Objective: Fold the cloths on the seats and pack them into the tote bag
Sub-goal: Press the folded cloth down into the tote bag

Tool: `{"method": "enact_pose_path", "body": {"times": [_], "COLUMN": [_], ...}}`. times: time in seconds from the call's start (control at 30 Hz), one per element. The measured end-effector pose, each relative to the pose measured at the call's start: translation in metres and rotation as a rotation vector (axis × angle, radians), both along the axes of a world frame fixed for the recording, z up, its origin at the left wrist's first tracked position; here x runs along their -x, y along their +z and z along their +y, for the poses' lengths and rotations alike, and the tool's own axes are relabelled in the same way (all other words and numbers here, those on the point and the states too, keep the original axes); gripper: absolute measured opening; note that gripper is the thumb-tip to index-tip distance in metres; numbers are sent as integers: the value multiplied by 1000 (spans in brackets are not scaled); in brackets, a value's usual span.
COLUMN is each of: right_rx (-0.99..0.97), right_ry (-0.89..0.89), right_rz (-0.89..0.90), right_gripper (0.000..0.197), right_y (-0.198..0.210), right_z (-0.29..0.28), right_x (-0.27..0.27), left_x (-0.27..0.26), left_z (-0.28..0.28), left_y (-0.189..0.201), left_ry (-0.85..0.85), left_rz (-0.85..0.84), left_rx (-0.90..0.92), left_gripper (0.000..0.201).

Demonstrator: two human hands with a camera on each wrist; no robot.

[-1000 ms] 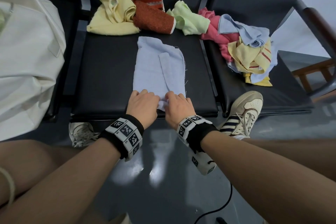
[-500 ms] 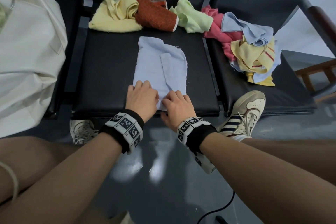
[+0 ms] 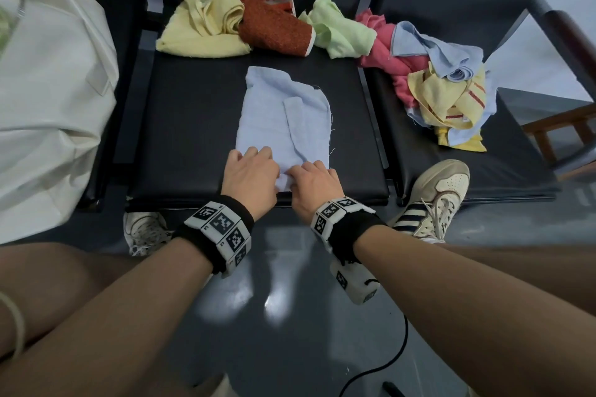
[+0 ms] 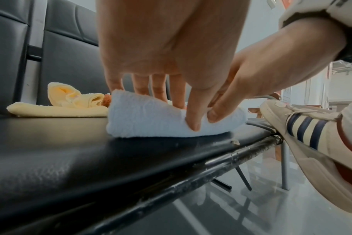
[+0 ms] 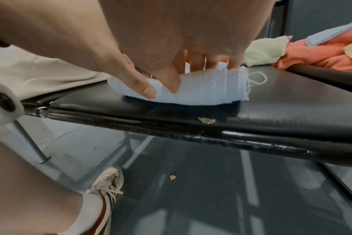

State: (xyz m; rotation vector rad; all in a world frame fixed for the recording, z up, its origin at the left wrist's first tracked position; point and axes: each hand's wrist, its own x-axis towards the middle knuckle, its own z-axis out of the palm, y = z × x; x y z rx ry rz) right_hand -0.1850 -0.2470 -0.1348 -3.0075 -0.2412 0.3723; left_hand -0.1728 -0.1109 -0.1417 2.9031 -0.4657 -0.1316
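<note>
A light blue cloth (image 3: pixel 277 119) lies lengthwise on the middle black seat (image 3: pixel 193 126), folded to a narrow strip. Its near end (image 4: pixel 143 120) is lifted into a thick roll. My left hand (image 3: pixel 250 172) pinches that end, thumb in front and fingers on top. My right hand (image 3: pixel 311 180) pinches the same end beside it, thumb (image 5: pixel 173 84) under the front and fingers over the back. The cream tote bag (image 3: pixel 48 100) sits on the seat to the left. In the right wrist view the cloth (image 5: pixel 207 90) shows a frayed right edge.
Unfolded cloths lie along the seat backs: yellow (image 3: pixel 200 22), rust (image 3: pixel 271 26), pale green (image 3: pixel 338 29), pink (image 3: pixel 377 45), blue (image 3: pixel 432 51) and striped yellow (image 3: pixel 448 100). My shoe (image 3: pixel 435 196) rests against the right seat's front edge. A wooden chair (image 3: pixel 567 126) stands far right.
Both hands have moved a little away from me along the seat, lifting the cloth's near end and turning it over onto the rest. The other cloths and the bag have not moved.
</note>
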Motion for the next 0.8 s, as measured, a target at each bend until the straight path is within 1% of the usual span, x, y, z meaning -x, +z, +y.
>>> {"method": "enact_pose_path", "body": {"times": [0.07,0.17,0.27,0.33,0.43,0.53,0.63,0.7,0.8], "right_rx": [-32,-27,-27,-17,-6,-51,-73,-72,-48], "right_ry": [-8,24,54,103,159,173,168,143,90], "right_rz": [-51,-76,-116,-186,-277,-291,-274,-221,-110], "right_gripper": [32,25,24,23,28,33,23,16,24], "right_y": [-1,0,-1,-2,-7,-7,-10,-9,-6], "right_z": [-1,-3,-5,-4,-3,2,4,5,5], "right_x": [2,3,4,7,9,10,9,6,1], "left_x": [2,4,5,5,4,3,1,0,-3], "left_z": [1,2,3,4,4,4,5,6,6], "left_y": [0,0,0,1,4,4,1,0,0], "left_ry": [-4,-7,-9,-9,7,31,63,88,67], "left_rz": [10,28,46,78,159,185,157,101,-47], "left_rx": [5,-8,-22,-30,-33,-29,42,87,84], "left_gripper": [17,17,17,20,24,24,10,12,18]}}
